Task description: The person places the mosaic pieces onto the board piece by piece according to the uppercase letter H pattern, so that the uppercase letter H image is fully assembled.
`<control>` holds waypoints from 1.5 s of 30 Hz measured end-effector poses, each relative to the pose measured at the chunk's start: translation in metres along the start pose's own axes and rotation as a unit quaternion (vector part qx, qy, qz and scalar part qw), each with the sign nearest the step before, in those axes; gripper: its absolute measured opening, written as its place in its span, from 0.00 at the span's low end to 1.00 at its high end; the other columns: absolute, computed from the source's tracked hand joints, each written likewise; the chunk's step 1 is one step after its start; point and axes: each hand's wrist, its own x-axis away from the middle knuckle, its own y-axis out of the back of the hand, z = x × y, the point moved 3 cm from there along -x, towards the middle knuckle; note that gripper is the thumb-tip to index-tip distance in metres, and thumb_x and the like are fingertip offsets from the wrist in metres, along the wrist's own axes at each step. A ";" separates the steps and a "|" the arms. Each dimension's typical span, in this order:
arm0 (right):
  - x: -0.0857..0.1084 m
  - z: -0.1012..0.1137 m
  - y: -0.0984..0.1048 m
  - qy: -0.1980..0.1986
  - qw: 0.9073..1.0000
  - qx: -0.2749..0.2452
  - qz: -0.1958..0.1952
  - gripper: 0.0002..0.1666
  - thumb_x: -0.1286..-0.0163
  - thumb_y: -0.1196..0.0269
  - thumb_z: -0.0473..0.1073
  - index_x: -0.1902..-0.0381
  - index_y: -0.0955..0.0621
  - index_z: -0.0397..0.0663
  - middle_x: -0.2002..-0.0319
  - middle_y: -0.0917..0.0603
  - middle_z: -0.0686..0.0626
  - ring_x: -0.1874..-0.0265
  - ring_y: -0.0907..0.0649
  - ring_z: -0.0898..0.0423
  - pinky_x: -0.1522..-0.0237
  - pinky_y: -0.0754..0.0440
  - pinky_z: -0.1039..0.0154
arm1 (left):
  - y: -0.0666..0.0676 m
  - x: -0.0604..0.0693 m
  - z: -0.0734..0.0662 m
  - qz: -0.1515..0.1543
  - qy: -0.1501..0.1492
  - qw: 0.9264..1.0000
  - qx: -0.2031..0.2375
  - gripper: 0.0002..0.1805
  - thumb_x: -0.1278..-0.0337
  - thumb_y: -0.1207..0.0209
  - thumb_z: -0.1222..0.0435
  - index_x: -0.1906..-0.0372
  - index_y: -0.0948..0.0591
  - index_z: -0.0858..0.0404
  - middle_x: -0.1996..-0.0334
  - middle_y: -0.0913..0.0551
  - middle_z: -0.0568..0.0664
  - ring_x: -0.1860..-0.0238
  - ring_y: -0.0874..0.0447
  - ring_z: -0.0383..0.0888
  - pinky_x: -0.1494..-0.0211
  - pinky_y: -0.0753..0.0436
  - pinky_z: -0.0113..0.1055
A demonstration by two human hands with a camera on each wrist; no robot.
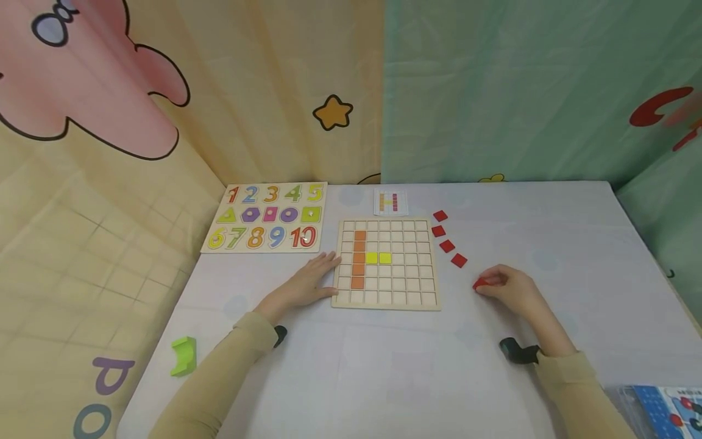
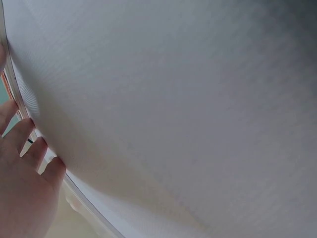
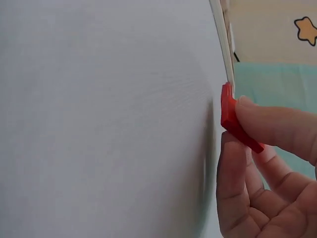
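Observation:
A wooden grid board point(image 1: 403, 299) lies mid-table with a column of orange tiles point(image 1: 358, 259) and two yellow tiles point(image 1: 378, 258) beside it. The left hand point(image 1: 303, 283), fingers spread, touches the board's left edge; the left wrist view shows the hand's point(image 2: 27, 178) fingertips along an edge. Right of the board, the right hand point(image 1: 512, 291) pinches a red tile point(image 1: 481, 283) between thumb and fingers. In the right wrist view the red piece point(image 3: 235, 121) sits in the right hand's point(image 3: 267, 163) pinch. Several red tiles point(image 1: 446, 246) lie in a slanted row between board and right hand.
A small pattern card point(image 1: 391, 202) lies behind the board. At the back left is a number and shape puzzle point(image 1: 263, 217). A green curved block point(image 1: 184, 356) lies by the left forearm, and a blue packet point(image 1: 666, 408) at the front right corner.

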 end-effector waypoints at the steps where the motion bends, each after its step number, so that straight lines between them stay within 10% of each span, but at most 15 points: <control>1: -0.002 0.002 -0.001 -0.002 1.000 -0.007 0.002 0.23 0.36 0.32 0.47 0.50 0.22 0.37 0.57 0.16 0.37 0.59 0.19 0.47 0.63 0.20 0.64 | 0.000 0.000 0.000 0.001 0.000 1.000 0.000 0.43 0.37 0.38 0.54 0.23 0.43 0.61 0.21 0.50 0.57 0.20 0.58 0.58 0.19 0.53 0.53; 21: -0.083 0.113 -0.043 0.068 0.992 -0.107 -0.001 0.18 0.35 0.32 0.42 0.50 0.18 0.38 0.51 0.15 0.36 0.53 0.16 0.45 0.53 0.17 0.63 | -0.005 0.003 0.001 0.006 0.006 1.000 0.009 0.43 0.37 0.38 0.54 0.23 0.43 0.61 0.21 0.51 0.56 0.20 0.59 0.57 0.19 0.54 0.52; 45: -0.111 0.143 -0.070 0.031 0.999 -0.031 0.025 0.12 0.31 0.36 0.41 0.53 0.16 0.43 0.51 0.18 0.42 0.52 0.25 0.47 0.44 0.20 0.55 | 0.001 0.003 -0.001 -0.002 0.007 1.000 0.008 0.43 0.37 0.38 0.54 0.23 0.43 0.60 0.21 0.51 0.55 0.20 0.59 0.56 0.19 0.53 0.53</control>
